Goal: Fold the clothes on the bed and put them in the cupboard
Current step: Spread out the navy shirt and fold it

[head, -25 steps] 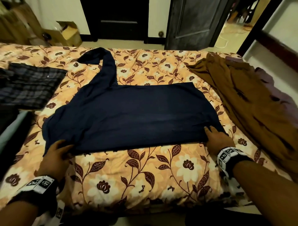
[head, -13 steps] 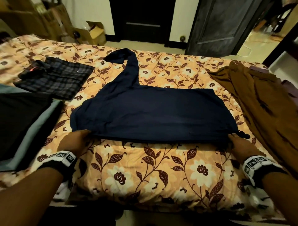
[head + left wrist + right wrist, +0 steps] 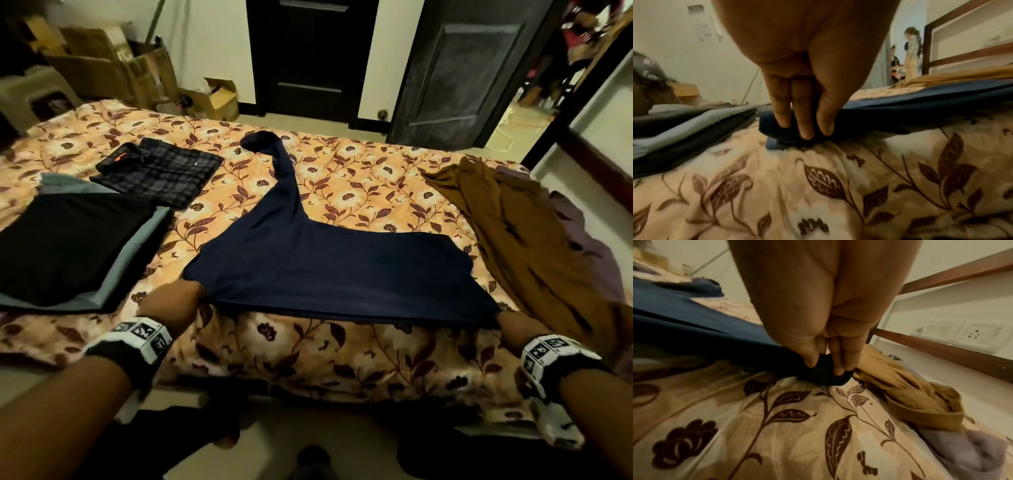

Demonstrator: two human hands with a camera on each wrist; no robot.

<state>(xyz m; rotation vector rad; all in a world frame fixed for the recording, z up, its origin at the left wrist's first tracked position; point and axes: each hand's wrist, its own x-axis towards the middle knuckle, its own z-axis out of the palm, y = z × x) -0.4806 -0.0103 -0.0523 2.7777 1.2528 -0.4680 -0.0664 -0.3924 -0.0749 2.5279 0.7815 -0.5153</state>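
Along the near edge of the bed [image 3: 308, 363] I hold the navy garment [image 3: 329, 270] by its two near corners. My left hand [image 3: 173, 303] pinches the left corner, fingers [image 3: 804, 116] curled into the bunched cloth, and my right hand [image 3: 513, 325] pinches the right corner the same way, fingertips [image 3: 838, 366] pressed into the fold. Between my hands the near hem is pulled taut and raised just off the floral cover, while one sleeve trails toward the far edge. By the left edge lie a folded black and grey garment [image 3: 68, 246] and a folded checked shirt [image 3: 161, 171]. Beside the right edge sprawls a brown garment [image 3: 534, 240], unfolded.
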